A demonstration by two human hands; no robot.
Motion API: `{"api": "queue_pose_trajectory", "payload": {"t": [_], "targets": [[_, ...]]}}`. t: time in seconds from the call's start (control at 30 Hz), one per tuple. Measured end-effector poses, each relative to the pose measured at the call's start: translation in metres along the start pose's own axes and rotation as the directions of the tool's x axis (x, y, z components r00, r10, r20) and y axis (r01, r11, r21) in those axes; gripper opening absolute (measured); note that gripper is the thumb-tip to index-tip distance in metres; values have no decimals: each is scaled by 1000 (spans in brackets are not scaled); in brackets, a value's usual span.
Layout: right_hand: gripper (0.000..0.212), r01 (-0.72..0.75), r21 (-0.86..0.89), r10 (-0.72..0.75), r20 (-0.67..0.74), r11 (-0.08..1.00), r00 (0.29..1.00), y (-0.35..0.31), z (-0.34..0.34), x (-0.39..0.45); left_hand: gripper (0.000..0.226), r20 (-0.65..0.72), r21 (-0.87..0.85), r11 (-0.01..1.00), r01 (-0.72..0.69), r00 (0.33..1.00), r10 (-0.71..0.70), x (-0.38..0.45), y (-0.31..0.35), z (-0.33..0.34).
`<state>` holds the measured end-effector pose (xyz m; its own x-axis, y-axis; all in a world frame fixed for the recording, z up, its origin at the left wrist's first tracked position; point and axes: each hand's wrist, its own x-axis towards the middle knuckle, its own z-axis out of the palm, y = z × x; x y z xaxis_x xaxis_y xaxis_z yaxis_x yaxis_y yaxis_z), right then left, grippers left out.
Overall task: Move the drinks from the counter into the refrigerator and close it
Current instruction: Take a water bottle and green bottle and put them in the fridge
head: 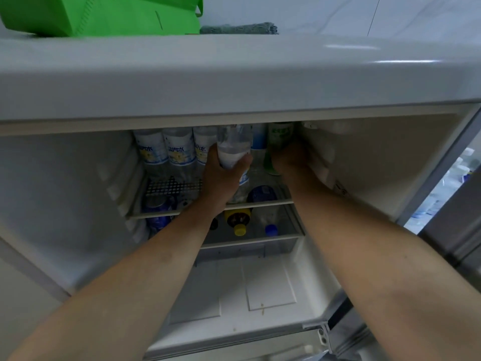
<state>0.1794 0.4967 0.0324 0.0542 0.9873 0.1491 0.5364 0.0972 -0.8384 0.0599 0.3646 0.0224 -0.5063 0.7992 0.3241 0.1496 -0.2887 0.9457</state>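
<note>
- the refrigerator (78, 204) is seen open, and both arms are reached in toward the top shelf at 12 o'clock.
- a clear bottle (234, 147) is grasped by the left hand (223, 175), thumb and fingers wrapped round its lower body — it is held upright, long axis vertical, with the cap end hidden behind the fridge's upper edge.
- a green bottle (276, 149) is stood upright just at 3 o'clock of the clear one; the right hand (291, 157) is placed against it and appears curled round it, though the fingers are largely hidden.
- a row of white-labelled bottles (177, 149) is already lined up on the same shelf at 9 o'clock of the clear bottle, all upright.
- more drinks are laid on the lower shelf, among them a yellow-capped bottle (238, 220) pointing toward 6 o'clock.
- the task is judged well advanced — the two held bottles are yet to be let go, and the door is not yet closed; the counter is out of view, so what is left there cannot be told.
</note>
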Motion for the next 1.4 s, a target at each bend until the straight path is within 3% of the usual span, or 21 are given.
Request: {"api": "queue_pose_trajectory", "payload": {"t": [0.13,0.33,0.5,0.67,0.77,0.9,0.97,1.07,1.13,1.2,1.3,1.4], "targets": [[46,60,-182,-57,21,981,998,10,2,-2,53,20,50,998,-38,999,37,1,0,-2],[50,24,-111,-21,20,994,1000,11,8,4,67,104,174,982,-77,993,60,-9,-7,-16],[52,18,-88,-18,-4,996,1000,11,11,3,77,128,425,901,-86,991,34,-13,-10,-27],[52,35,-129,-34,11,991,999,12,6,-6,74,118,469,877,-103,992,53,-10,-9,-20],[46,81,-68,-85,-56,994,995,13,1,-23,71,104,461,881,-109,992,69,-7,-10,-10],[20,240,206,-200,-195,949,960,18,0,-53,67,70,430,894,-123,992,102,-1,-14,0],[11,259,329,-245,-84,908,966,18,3,-66,63,68,421,895,-150,989,133,1,-17,0],[20,187,411,-276,169,892,946,14,12,-76,58,122,428,889,-163,985,122,4,-17,-6],[45,164,377,-272,254,912,928,10,22,-79,48,174,516,835,-193,978,118,7,-17,-14],[60,174,302,-251,238,937,938,4,30,-82,33,200,584,787,-199,975,98,9,-17,-26],[55,147,279,-201,178,949,963,-2,41,-82,28,147,599,789,-137,987,60,3,-19,-46],[50,121,298,-172,154,947,973,-11,51,-78,26,89,574,805,-147,989,117,-10,-20,-62]]}}
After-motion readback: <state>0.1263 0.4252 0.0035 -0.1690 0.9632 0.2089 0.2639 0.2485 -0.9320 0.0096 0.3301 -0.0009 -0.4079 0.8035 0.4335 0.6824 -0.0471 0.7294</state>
